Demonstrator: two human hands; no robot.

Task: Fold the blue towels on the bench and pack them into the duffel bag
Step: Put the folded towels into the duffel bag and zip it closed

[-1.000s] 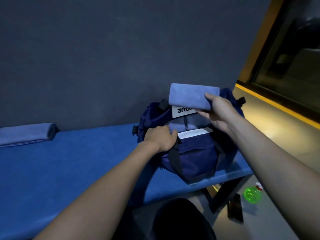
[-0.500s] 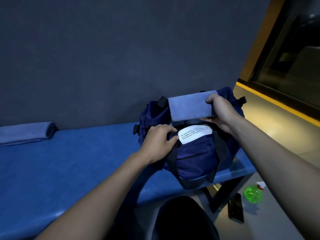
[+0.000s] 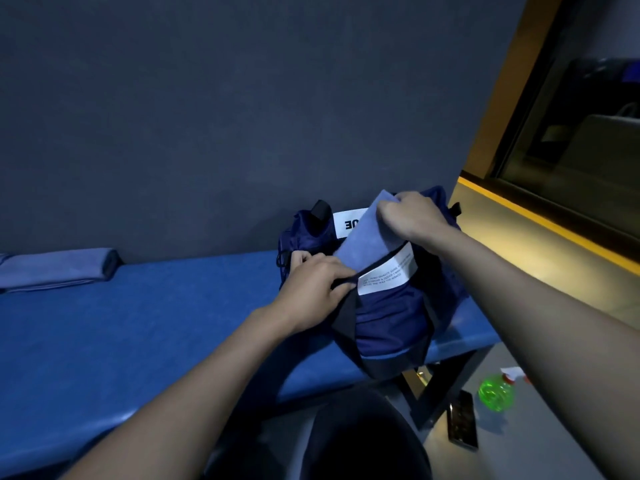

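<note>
Folded blue towel point(image 3: 363, 242) sits half in the mouth of the duffel bag point(image 3: 391, 317), at the right end of the table point(image 3: 138, 323). Its long axis runs on a slant: upper end far-right under the right hand point(image 3: 410, 218), lower end near-left, already past the bag's near lip.

Right hand grips the towel's top edge, fingers curled over it from above, and lies directly in line with that axis, so the push needed is down and toward near-left, along the towel's length, not across it.

Left hand point(image 3: 320, 284) is on the bag's near rim just left of the opening, fingers curled on the fabric and strap, apparently pulling the lip toward the person to hold the mouth open. View there is dim; whether it pinches the rim or just presses on it is not certain.

Right hand is the one on the towel; left touches only the bag.

Judgement: the opening looks barely wider than the towel, so the lower corner may snag on the near lip by the white label point(image 3: 386, 273) if the left hand lets go.

Second towel point(image 3: 57, 270) lies at the far-left end of the table, well apart from both hands, not yet packed.
</note>
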